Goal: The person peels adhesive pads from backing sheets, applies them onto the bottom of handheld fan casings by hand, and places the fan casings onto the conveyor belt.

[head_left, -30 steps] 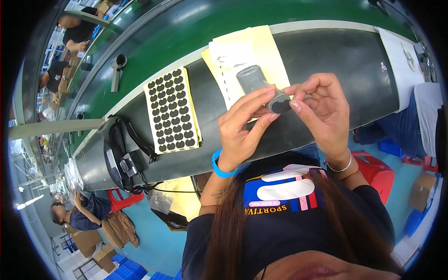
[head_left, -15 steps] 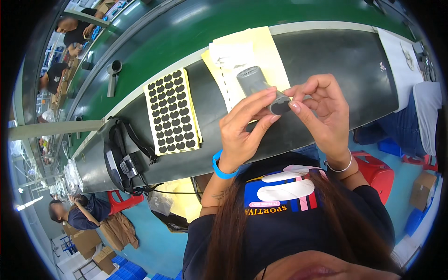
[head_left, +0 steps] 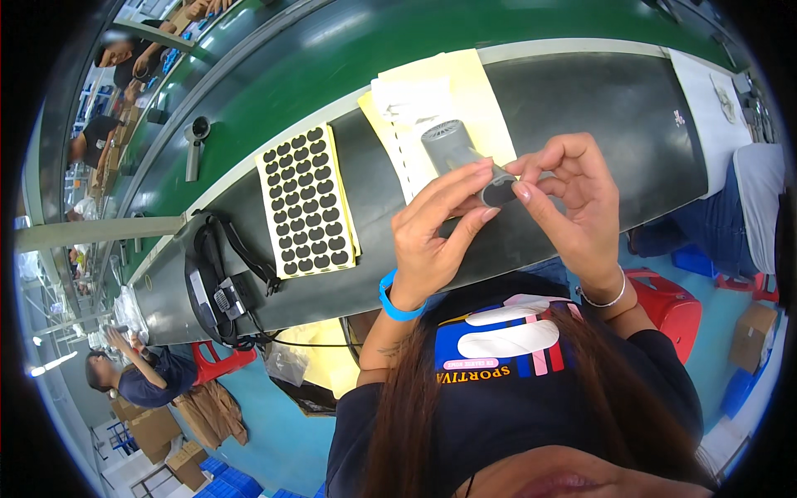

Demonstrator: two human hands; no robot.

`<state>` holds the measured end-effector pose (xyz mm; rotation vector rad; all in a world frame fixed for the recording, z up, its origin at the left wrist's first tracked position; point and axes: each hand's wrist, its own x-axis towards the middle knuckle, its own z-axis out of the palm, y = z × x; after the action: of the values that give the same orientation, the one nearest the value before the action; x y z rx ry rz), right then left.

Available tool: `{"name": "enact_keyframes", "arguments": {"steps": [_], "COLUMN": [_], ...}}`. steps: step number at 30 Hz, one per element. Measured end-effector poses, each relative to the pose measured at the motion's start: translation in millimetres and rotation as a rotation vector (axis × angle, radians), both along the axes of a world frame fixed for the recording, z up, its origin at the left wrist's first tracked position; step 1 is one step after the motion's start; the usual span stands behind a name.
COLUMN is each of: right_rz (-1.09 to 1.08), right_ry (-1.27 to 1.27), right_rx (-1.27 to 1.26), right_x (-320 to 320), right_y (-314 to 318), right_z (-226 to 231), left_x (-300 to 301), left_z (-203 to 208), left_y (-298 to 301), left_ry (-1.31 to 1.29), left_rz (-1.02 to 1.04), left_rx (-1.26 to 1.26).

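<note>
My left hand (head_left: 436,217) is closed around a grey cylindrical device (head_left: 451,147), possibly a hair dryer body. Its far end has vent slots; its near end tilts toward me. On that near end lies a round black sticker (head_left: 498,193). My right hand (head_left: 573,203) pinches at the sticker's right edge with thumb and index finger, the other fingers curled loosely. Left of my hands, a sheet of black stickers (head_left: 305,199) lies on the dark bench, with rows of notched round pieces. Yellow and white papers (head_left: 490,100) lie beneath and beyond the device.
A black strap with a small box and cable (head_left: 217,286) lies at the bench's left. On the green conveyor (head_left: 274,91) rests another grey device (head_left: 195,145) with a handle. A white sheet (head_left: 701,116) covers the right end. Red stools (head_left: 664,311) and several people surround the bench.
My hands stay almost in place, with the device turned very slightly. On the conveyor, the other grey device has shifted a little left. The person at lower left has raised their hands.
</note>
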<state>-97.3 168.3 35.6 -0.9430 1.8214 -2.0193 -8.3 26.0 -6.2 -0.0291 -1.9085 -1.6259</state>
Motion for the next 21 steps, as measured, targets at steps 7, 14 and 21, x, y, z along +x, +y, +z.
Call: {"name": "enact_keyframes", "arguments": {"steps": [7,14,21], "right_rz": [-0.009,-0.014,-0.036], "right_ry": [0.014,-0.005,0.02], "right_rx": [0.008,0.036,0.064], "right_x": [0.4,2.5,4.2], "right_y": [-0.1,0.5,-0.5], "right_z": [0.9,1.5,3.7], "left_x": [0.2,0.9,0.7], "left_z": [-0.8,1.4,0.1], "left_y": [0.1,1.3,3.5], "left_ry": [-0.005,-0.01,0.0], "left_rz": [-0.006,-0.004,-0.001], "left_rx": [0.016,0.021,0.039]}}
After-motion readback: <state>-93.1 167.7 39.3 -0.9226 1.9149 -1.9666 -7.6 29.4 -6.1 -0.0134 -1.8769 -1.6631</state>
